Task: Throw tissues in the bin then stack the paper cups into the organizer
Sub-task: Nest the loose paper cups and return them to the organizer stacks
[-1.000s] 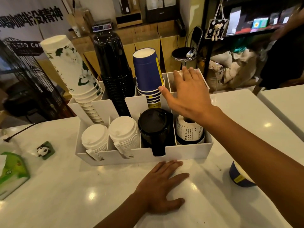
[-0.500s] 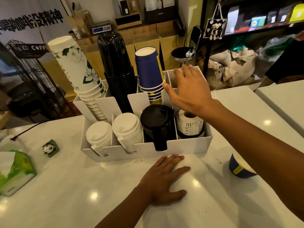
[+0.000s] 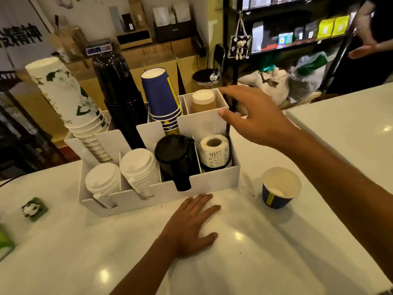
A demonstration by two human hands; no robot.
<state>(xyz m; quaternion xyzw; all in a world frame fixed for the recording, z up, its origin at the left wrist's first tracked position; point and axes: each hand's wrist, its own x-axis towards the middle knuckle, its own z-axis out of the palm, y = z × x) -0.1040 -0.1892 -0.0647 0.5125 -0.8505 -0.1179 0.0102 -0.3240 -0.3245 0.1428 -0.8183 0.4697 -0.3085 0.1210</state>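
Note:
A white organizer (image 3: 214,177) stands on the white counter. Its back row holds upside-down stacks: floral white cups (image 3: 70,103), black cups (image 3: 119,94), blue cups (image 3: 163,101) and a short brown cup stack (image 3: 203,101) in the back right compartment. My right hand (image 3: 255,118) hovers open just right of that compartment, holding nothing. My left hand (image 3: 191,226) lies flat on the counter in front of the organizer. A single blue paper cup (image 3: 280,188) stands upright on the counter to the organizer's right.
The organizer's front row holds white lids (image 3: 121,177), black lids (image 3: 174,158) and a label roll (image 3: 214,152). A green tissue pack (image 3: 5,244) and a small panda figure (image 3: 34,208) lie at the left. Another person's hand (image 3: 361,51) shows far right by the shelves.
My right hand has drawn back to the right off the back right compartment, uncovering the brown cup stack. The view shifted, bringing the lone blue cup fully into sight. My left hand stayed put.

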